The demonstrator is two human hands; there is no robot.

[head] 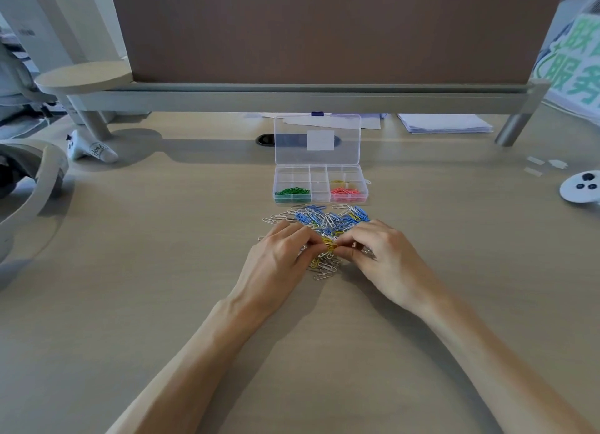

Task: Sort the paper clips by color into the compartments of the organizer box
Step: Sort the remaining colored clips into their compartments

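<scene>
From my remote seat I judge the sort at perhaps a third done. In the organizer box (318,181), green clips (292,192) fill its near-left compartment, pink clips (344,192) its near-right one, and a few yellow ones (339,182) lie just behind the pink. The loose pile (319,219) lies just in front of the box, mostly blue and white with some yellow left. Over the pile's near edge, my left hand (281,255) and right hand (386,255) have curled fingers meeting on a yellow clip (330,246); possibly several are tangled, the view is too small to say.
</scene>
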